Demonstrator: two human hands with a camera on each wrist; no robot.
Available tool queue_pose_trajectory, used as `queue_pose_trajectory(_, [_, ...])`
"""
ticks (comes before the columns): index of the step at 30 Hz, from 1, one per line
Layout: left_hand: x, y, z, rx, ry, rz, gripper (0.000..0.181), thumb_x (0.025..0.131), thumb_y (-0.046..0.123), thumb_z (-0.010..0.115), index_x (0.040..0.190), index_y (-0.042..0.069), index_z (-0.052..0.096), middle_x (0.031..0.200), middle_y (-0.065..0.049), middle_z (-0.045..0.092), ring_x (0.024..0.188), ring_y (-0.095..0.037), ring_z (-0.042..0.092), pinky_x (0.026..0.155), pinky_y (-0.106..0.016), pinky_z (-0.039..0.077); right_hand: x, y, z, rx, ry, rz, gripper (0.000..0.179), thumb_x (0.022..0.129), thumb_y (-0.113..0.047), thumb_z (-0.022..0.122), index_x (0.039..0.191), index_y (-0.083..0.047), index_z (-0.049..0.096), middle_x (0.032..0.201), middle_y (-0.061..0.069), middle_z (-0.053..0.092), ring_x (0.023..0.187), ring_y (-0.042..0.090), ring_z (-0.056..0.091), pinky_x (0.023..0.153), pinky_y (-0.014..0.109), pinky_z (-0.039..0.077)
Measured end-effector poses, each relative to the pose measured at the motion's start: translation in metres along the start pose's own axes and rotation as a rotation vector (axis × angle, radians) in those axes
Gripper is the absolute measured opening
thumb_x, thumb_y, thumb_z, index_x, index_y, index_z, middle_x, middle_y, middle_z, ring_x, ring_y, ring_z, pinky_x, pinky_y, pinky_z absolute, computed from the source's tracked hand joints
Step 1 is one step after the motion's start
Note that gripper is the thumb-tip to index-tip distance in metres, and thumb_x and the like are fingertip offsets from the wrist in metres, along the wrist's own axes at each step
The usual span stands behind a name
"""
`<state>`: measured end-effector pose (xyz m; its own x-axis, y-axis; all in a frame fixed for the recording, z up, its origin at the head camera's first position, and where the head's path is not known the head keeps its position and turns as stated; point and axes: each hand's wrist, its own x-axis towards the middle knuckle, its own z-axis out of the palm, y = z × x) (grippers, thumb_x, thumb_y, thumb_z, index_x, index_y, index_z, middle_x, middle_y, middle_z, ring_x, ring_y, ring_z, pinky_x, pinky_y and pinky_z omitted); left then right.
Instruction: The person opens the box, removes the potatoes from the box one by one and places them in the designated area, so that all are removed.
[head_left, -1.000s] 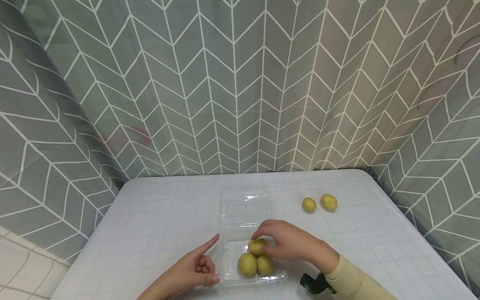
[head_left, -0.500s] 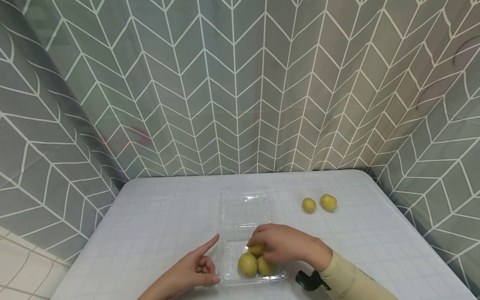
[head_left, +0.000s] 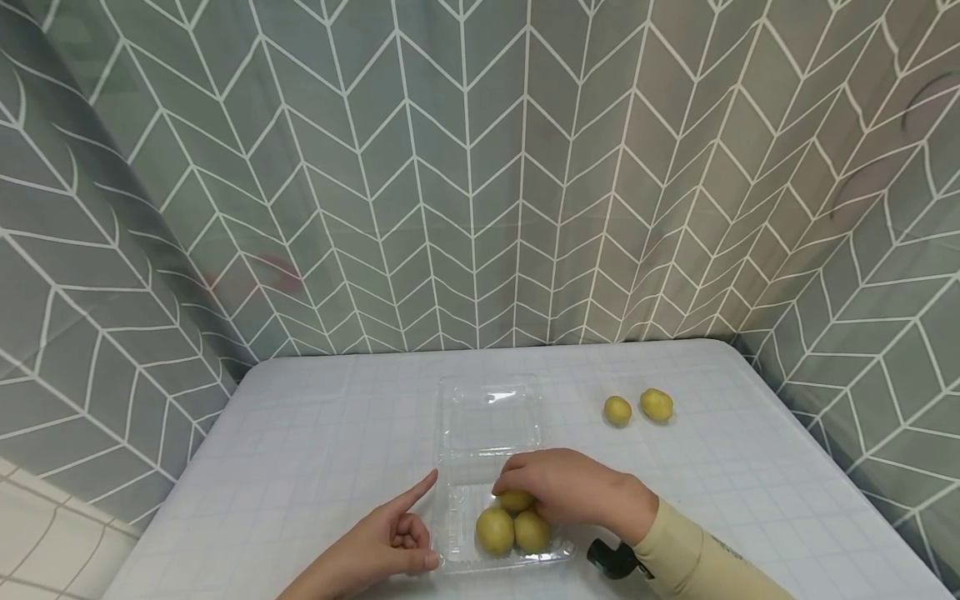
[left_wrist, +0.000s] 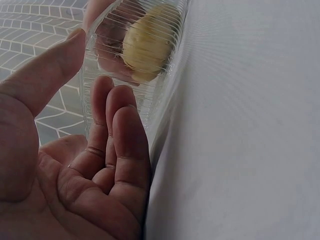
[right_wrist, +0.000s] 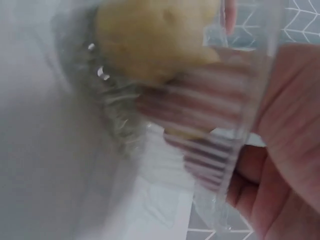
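In the head view my right hand (head_left: 566, 487) reaches into the clear plastic clamshell box (head_left: 459, 554) and grips the rear potato (head_left: 516, 501), its fingers covering part of it. Two more yellow potatoes, a left one (head_left: 495, 531) and a right one (head_left: 532, 531), sit in front of it in the tray. My left hand (head_left: 386, 537) lies at the box's left side, index finger extended and thumb at the front corner. In the left wrist view the thumb tip touches the rim while the other fingers bend loosely beside the ribbed wall. The right wrist view is blurred through the plastic.
The box's lid (head_left: 491, 417) lies folded back, away from me. Two potatoes, a smaller one (head_left: 617, 411) and a larger lumpy one (head_left: 657, 405), lie at the back right of the white-covered table (head_left: 330, 442). A patterned curtain (head_left: 480, 183) hangs behind the table.
My right hand has shifted slightly lower and left over the rear potato, covering more of it. The left hand and the loose potatoes stay in place.
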<state>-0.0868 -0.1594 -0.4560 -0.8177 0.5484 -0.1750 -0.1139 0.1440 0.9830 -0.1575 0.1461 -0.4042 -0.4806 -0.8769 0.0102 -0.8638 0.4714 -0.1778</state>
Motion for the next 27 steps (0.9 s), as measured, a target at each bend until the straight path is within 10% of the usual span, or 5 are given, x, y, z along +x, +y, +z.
queue_pose_trajectory(27, [0.001, 0.000, 0.000, 0.010, 0.006, -0.012, 0.095, 0.087, 0.013, 0.077, 0.160, 0.012, 0.015, 0.085, -0.008, 0.062, 0.076, -0.014, 0.058, 0.069, -0.023, 0.050, -0.013, 0.029, 0.009, 0.650, 0.264, 0.055, 0.056, 0.085, -0.020, 0.080, 0.135, -0.011, 0.059, 0.123, -0.006, 0.064, 0.095, 0.011, 0.066, 0.083, 0.033, 0.054])
